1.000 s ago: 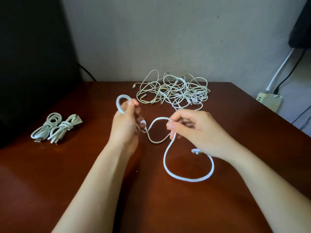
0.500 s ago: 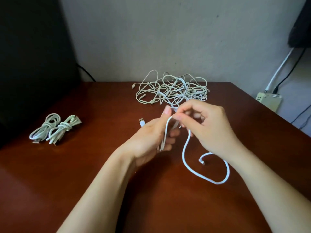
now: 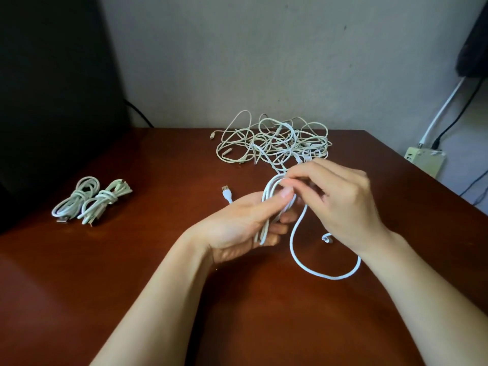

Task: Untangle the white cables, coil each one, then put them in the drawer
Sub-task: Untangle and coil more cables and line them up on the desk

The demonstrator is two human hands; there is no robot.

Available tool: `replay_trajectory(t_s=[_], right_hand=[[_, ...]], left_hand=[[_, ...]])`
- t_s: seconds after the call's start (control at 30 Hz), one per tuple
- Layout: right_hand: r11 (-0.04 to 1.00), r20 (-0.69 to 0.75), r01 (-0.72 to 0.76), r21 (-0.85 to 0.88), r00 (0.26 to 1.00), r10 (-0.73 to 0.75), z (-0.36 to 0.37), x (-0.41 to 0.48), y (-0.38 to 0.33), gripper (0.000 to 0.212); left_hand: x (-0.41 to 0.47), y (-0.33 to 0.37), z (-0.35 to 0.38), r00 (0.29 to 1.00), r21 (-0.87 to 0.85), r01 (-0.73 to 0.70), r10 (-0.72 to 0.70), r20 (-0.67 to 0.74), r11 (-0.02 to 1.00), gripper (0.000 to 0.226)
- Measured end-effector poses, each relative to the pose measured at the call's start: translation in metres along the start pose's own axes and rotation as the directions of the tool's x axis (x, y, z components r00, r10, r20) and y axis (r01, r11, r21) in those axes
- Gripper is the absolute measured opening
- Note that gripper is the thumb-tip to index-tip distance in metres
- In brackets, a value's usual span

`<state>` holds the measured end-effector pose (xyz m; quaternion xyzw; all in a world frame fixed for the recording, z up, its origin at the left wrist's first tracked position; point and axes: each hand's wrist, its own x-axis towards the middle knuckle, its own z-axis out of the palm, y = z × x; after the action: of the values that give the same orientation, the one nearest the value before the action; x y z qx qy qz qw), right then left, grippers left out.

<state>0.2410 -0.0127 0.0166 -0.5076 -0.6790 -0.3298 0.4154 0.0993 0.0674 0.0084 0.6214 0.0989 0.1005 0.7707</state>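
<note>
Holding a half-wound white cable (image 3: 291, 244) over the worktop (image 3: 132, 273), both hands sit just in front of the tangle (image 3: 274, 142), on the side nearer the camera. The tangle is a loose heap of white cables against the back wall.

The left grip (image 3: 245, 220) is palm-up. Its fingers are curled around a few long loops of the cable and the thumb is clamped down on top of them. The right grip (image 3: 340, 196) is pinching the same cable at the top of those loops, thumb and forefinger closed on it, other fingers bent loosely.

From the pinch, the slack drops down and swings in a wide curve over the wood under the right wrist. It ends in a small connector (image 3: 327, 237) by the right palm. The USB plug (image 3: 226, 192) at the other end pokes out past the left fingers, between the left hand and the tangle.

Two coiled bundles (image 3: 76, 200) (image 3: 105, 200) lie side by side, touching, well to the left of the tangle. Off to the tangle's right, past the worktop edge, a beige power strip (image 3: 425, 161) sits with a white and a black lead plugged in.
</note>
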Motion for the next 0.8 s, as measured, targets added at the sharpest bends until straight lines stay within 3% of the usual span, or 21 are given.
replay_trajectory(t_s=[0.3,0.4,0.5,0.63,0.8], right_hand=[[1.0,0.035,-0.007,0.027,0.999,0.006,-0.0002,-0.0018,0.0029,0.025],[0.985,0.103,-0.145,0.09,0.985,0.135,-0.0013,-0.0019,0.0023,0.022],[0.909,0.214,-0.375,0.182,0.917,0.336,-0.0018,-0.0007,0.0043,0.031],[0.776,0.357,-0.557,0.297,0.818,0.45,0.0011,0.0016,0.0031,0.023],[0.569,0.56,-0.712,0.411,0.69,0.458,-0.0013,0.0038,0.0005,0.01]], left_hand=[[-0.0024,0.0019,-0.0015,0.997,-0.005,0.037,-0.037,0.068,0.999,0.021],[-0.0033,0.0015,-0.001,0.997,0.059,0.044,-0.048,0.061,0.997,0.019],[-0.0032,0.0011,0.0014,0.999,0.123,0.048,-0.051,0.02,0.991,0.013],[-0.0012,-0.0006,0.0025,0.997,0.191,0.063,-0.051,-0.064,0.98,0.019],[-0.0029,0.0049,-0.0013,0.989,0.115,-0.016,0.032,-0.146,0.993,0.02]])
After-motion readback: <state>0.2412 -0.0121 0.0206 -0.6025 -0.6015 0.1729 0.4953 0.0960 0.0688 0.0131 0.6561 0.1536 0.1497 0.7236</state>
